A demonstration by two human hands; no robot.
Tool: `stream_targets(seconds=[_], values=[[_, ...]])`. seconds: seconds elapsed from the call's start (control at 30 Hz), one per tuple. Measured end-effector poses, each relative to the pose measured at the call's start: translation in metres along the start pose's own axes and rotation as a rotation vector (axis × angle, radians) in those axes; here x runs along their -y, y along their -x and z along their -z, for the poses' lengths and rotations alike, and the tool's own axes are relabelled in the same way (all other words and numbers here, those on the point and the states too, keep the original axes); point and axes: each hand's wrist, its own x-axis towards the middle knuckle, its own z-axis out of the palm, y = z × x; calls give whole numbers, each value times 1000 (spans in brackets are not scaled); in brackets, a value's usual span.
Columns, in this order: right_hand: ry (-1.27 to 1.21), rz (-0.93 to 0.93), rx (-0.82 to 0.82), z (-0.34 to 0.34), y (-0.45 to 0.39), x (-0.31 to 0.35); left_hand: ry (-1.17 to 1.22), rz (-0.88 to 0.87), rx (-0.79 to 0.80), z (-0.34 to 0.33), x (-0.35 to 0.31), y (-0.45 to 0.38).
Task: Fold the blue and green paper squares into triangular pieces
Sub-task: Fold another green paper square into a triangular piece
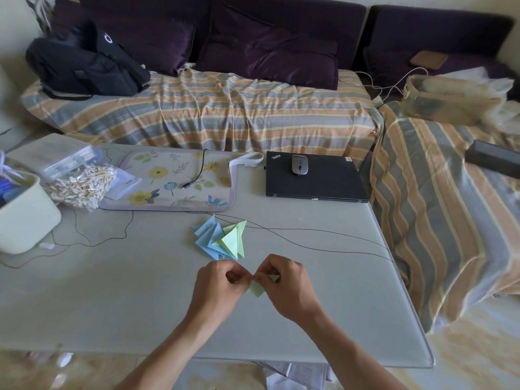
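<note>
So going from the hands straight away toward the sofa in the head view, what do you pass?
Hands pinching a green paper → pile of folded triangles → thin cable → floral mat → striped sofa cover → purple cushions.

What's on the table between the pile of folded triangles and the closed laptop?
Only thin dark cables cross the bare table between the pile and the laptop, seen from the head camera.

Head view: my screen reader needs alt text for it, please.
Both hands, left hand and right hand, pinch a green paper piece over a grey table. Folded blue and green triangles are piled just beyond; a closed laptop sits farther back.
</note>
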Motion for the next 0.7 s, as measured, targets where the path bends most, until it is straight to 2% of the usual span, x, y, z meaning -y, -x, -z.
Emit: stream_targets(seconds=[0.07,0.27,0.47,0.7], values=[[-6,-8,-28,2,0,2,45,27,-24,2,-1,0],[-50,-48,30,4,0,2,65,57,-45,5,-2,2],[-43,4,133,3,-1,-4,29,44,30,6,-3,0],[-6,-27,24,-2,-1,-2,29,33,8,6,-4,-2]])
